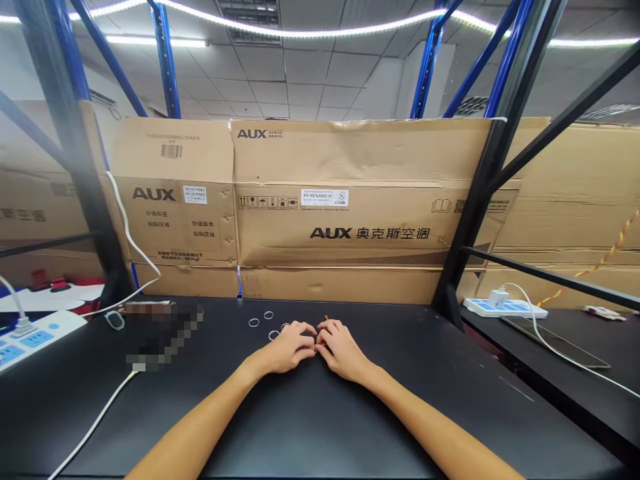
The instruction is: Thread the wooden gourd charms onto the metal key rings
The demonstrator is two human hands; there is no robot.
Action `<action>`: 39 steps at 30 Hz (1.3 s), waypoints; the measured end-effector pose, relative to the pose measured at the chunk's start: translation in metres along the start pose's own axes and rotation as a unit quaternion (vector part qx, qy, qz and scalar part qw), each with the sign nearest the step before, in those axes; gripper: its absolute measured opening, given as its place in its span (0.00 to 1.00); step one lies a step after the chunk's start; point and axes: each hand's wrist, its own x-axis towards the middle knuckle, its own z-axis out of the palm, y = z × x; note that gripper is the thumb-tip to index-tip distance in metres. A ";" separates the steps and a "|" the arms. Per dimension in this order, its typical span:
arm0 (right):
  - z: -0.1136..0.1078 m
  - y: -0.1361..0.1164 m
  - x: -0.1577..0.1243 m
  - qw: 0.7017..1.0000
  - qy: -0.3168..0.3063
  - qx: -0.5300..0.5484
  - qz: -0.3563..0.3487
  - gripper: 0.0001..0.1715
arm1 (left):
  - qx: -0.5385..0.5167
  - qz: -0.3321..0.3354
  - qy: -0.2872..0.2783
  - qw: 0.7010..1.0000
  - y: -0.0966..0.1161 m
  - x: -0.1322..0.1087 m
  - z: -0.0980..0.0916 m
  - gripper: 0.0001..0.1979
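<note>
Looking down at the black table top, we see our two bare hands close together near its middle. Our left hand and our right hand are both curled, and their fingertips touch each other. A thin orange stick shows between the fingers, and our right hand seems to be clenched on it, but the fingers hide most of it. We cannot tell if our left hand also grasps it. Four thin silver-coloured rings lie on the table just beyond our left hand, and one of them is partly behind the fingers.

On the left side are a white power strip with blue panels and a white cable. Part of the table beside it is covered by a pixelated patch. Large brown cardboard boxes with black AUX print stand behind the table, between dark steel rack posts. On a separate black table at the right side lies a second white-and-blue power strip with a white plug charger on it.
</note>
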 end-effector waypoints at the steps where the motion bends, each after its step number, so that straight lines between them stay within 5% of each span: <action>1: -0.001 0.000 0.000 1.000 -0.001 0.005 0.000 0.05 | -0.022 -0.012 -0.010 1.000 -0.003 -0.001 -0.003 0.10; 6: -0.003 -0.004 0.002 0.998 0.013 0.052 -0.014 0.05 | -0.108 -0.028 -0.030 0.993 -0.013 -0.006 -0.016 0.11; 13: 0.000 -0.005 0.003 0.992 0.056 0.112 -0.028 0.06 | -0.050 -0.054 0.027 0.997 -0.006 -0.004 -0.005 0.12; 21: 0.003 -0.004 0.002 0.994 0.014 0.108 0.002 0.04 | -0.007 -0.034 0.053 0.998 -0.001 0.000 -0.002 0.11; 32: -0.007 -0.006 0.006 0.994 -0.039 0.094 -0.050 0.10 | -0.062 -0.029 -0.003 0.998 -0.013 -0.006 -0.014 0.10; 39: -0.002 -0.004 0.006 0.994 -0.009 0.103 -0.041 0.09 | -0.033 -0.046 0.014 0.998 -0.007 -0.003 -0.003 0.12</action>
